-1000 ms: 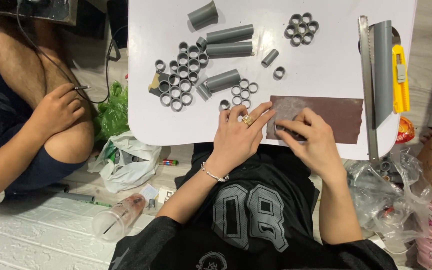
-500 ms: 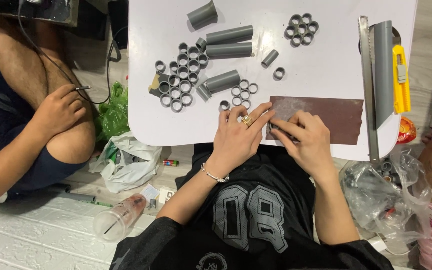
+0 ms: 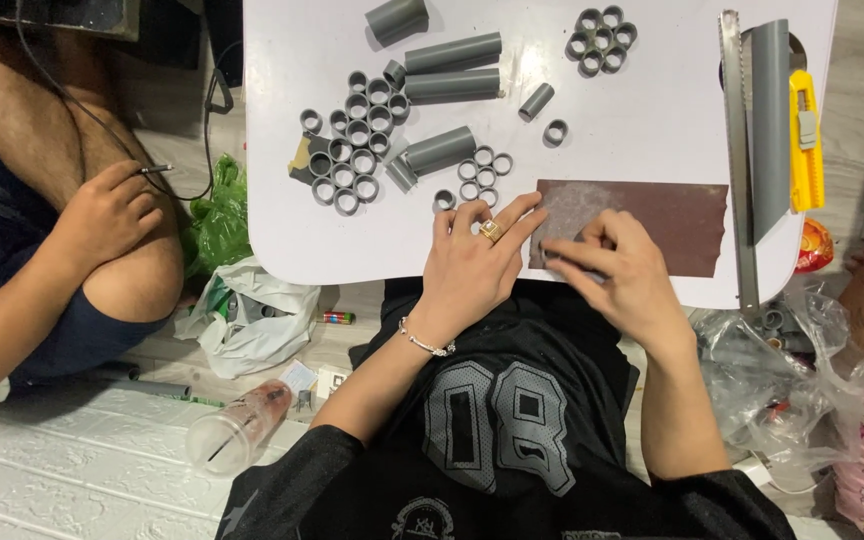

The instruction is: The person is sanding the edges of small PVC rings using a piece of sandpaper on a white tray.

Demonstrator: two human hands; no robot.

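**A:** What is each hand doing at the lower middle of the frame?

**B:** The left hand (image 3: 472, 265) lies flat with fingers spread, pressing the left edge of the brown sandpaper sheet (image 3: 652, 215) against the white desk (image 3: 652, 120). The right hand (image 3: 617, 275) has its fingertips pinched together over the near left corner of the sheet. Whether a small piece sits under them I cannot tell, the fingers cover that spot

**A:** How would you do the rubbing well?

**B:** I would keep the flat hand's weight on the sheet so it cannot slide, and keep the strokes of the pinching hand short and level, staying on the paper and off the desk edge just below it. Pressing evenly should keep whatever is being rubbed from tilting

**A:** Anything nearby to mind?

**B:** A small cluster of grey rings (image 3: 482, 172) sits just above the flat hand's fingertips, so a wide stroke could knock it. A bigger ring cluster (image 3: 352, 135) lies to the upper left, grey pipe lengths (image 3: 452, 52) at top centre, and at the right edge a saw blade (image 3: 737, 150) and a yellow utility knife (image 3: 805, 140) lie well apart from the hands

**A:** And the other person?

**B:** Their hand (image 3: 102, 215) rests on a knee at the left, away from the desk
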